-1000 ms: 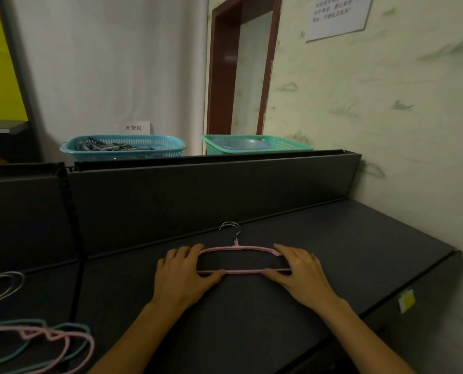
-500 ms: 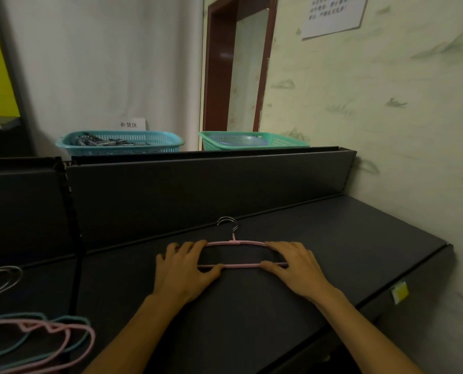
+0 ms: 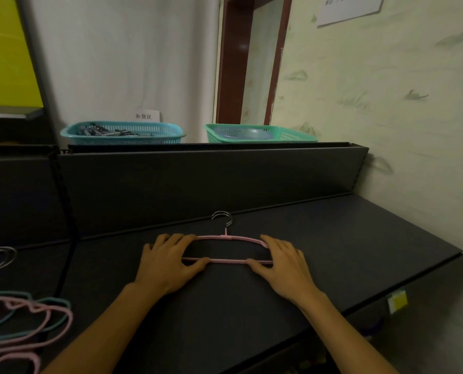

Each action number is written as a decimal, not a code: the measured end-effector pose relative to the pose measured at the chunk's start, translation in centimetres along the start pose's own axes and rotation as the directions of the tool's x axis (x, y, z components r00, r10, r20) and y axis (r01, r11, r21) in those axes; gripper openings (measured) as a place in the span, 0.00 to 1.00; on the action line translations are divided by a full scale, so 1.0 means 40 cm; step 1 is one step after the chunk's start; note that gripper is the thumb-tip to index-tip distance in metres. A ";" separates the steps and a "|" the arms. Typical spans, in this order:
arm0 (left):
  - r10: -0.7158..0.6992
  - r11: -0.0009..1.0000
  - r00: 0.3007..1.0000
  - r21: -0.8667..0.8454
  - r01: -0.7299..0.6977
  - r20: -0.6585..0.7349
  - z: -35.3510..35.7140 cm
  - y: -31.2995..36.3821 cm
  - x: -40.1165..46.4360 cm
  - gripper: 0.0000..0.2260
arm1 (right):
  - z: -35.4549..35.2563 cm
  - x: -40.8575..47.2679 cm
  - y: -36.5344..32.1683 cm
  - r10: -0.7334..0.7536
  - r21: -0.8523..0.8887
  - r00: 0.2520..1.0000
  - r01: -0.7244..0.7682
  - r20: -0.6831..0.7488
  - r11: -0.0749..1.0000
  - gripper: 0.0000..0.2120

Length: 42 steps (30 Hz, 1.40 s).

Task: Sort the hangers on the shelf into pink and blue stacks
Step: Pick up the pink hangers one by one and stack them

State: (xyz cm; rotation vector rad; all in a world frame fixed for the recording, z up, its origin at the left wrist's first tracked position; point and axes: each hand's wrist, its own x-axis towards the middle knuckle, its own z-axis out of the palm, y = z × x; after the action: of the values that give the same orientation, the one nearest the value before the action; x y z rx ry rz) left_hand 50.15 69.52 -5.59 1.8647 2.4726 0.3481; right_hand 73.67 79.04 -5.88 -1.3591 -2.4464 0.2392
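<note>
Both hands, left hand point(image 3: 168, 265) and right hand point(image 3: 284, 265), pinch the pink hanger point(image 3: 226, 249) ends on the shelf point(image 3: 359, 238); release it flat, hook toward the back.

A pink hanger point(image 3: 229, 249) lies flat on the dark shelf point(image 3: 346, 238) between both hands — left hand point(image 3: 168, 261) and right hand point(image 3: 285, 261) hold its ends, hook pointing away.
</note>
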 end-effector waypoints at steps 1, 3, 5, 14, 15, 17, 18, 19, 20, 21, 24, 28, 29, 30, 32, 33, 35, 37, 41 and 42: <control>-0.002 1.000 1.000 0.003 0.002 0.003 -0.001 0.002 -0.001 0.32 | 0.000 0.001 0.001 0.001 0.004 1.000 -0.001 0.004 1.000 0.36; -0.005 1.000 1.000 0.007 0.005 0.002 -0.001 0.002 -0.002 0.32 | 0.002 0.001 0.004 -0.010 0.003 1.000 0.010 0.000 1.000 0.36; -0.001 1.000 1.000 0.011 0.001 -0.005 0.000 0.002 -0.001 0.32 | 0.006 0.000 0.007 -0.031 -0.002 0.999 0.031 -0.021 1.000 0.35; -0.090 0.989 0.988 0.109 0.103 -0.123 -0.020 0.009 -0.109 0.48 | 0.000 -0.008 -0.008 -0.142 -0.108 0.989 0.138 -0.037 0.985 0.54; -0.094 0.987 0.986 0.114 0.110 -0.137 -0.027 0.002 -0.136 0.46 | -0.006 -0.007 -0.028 -0.180 -0.105 0.983 0.175 -0.036 0.979 0.54; -0.120 0.982 0.980 0.124 0.140 -0.158 -0.050 -0.026 -0.190 0.44 | -0.021 -0.005 -0.093 -0.268 -0.084 0.963 0.264 -0.034 0.961 0.51; -0.136 0.978 0.975 0.134 0.161 -0.176 -0.066 -0.046 -0.216 0.43 | -0.029 -0.005 -0.134 -0.312 -0.070 0.949 0.309 -0.037 0.949 0.50; -0.149 0.974 0.968 0.140 0.179 -0.202 -0.081 -0.070 -0.243 0.41 | -0.036 -0.007 -0.177 -0.352 -0.054 0.935 0.350 -0.039 0.935 0.50; -0.156 0.971 0.959 0.140 0.193 -0.237 -0.100 -0.093 -0.272 0.39 | -0.043 -0.012 -0.222 -0.390 -0.037 0.920 0.389 -0.040 0.921 0.50; -0.162 0.968 0.949 0.141 0.206 -0.271 -0.118 -0.119 -0.304 0.37 | -0.047 -0.020 -0.267 -0.425 -0.019 0.904 0.425 -0.040 0.905 0.49; -0.182 0.958 0.921 0.151 0.246 -0.344 -0.174 -0.202 -0.416 0.34 | -0.050 -0.058 -0.407 -0.521 0.016 0.853 0.521 -0.010 0.853 0.47; -0.247 0.949 0.885 0.086 0.303 -0.395 -0.240 -0.344 -0.587 0.32 | -0.030 -0.126 -0.603 -0.600 0.016 0.800 0.600 0.031 0.800 0.47; -0.249 0.950 0.873 0.071 0.305 -0.420 -0.258 -0.382 -0.635 0.30 | -0.023 -0.145 -0.654 -0.611 0.015 0.791 0.611 0.036 0.792 0.47; -0.245 0.949 0.864 0.071 0.306 -0.439 -0.275 -0.422 -0.683 0.29 | -0.016 -0.167 -0.707 -0.620 0.022 0.784 0.620 0.038 0.785 0.47; -0.261 0.935 0.848 0.096 0.340 -0.461 -0.303 -0.499 -0.777 0.27 | 0.002 -0.212 -0.812 -0.640 0.049 0.767 0.639 0.040 0.768 0.43; -0.284 0.923 0.842 0.106 0.369 -0.459 -0.315 -0.537 -0.824 0.27 | 0.011 -0.235 -0.862 -0.653 0.061 0.757 0.650 0.037 0.757 0.41; -0.320 0.904 0.835 0.120 0.410 -0.447 -0.338 -0.612 -0.913 0.30 | 0.032 -0.283 -0.959 -0.675 0.086 0.737 0.670 0.034 0.737 0.38; -0.337 0.892 0.826 0.129 0.434 -0.452 -0.356 -0.688 -0.996 0.33 | 0.056 -0.332 -1.045 -0.693 0.108 0.720 0.687 0.040 0.719 0.37; -0.400 0.867 0.801 0.102 0.489 -0.445 -0.384 -0.808 -1.135 0.34 | 0.087 -0.408 -1.184 -0.729 0.110 0.683 0.722 0.042 0.683 0.36; -0.407 0.865 0.800 0.096 0.493 -0.442 -0.387 -0.834 -1.164 0.33 | 0.091 -0.420 -1.213 -0.733 0.105 0.678 0.727 0.046 0.679 0.36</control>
State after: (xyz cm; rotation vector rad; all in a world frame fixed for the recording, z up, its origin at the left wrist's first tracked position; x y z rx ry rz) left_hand 29.43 14.04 -2.21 1.2657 3.2446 0.5183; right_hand 42.14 39.13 1.95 -0.2391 -2.7885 0.1836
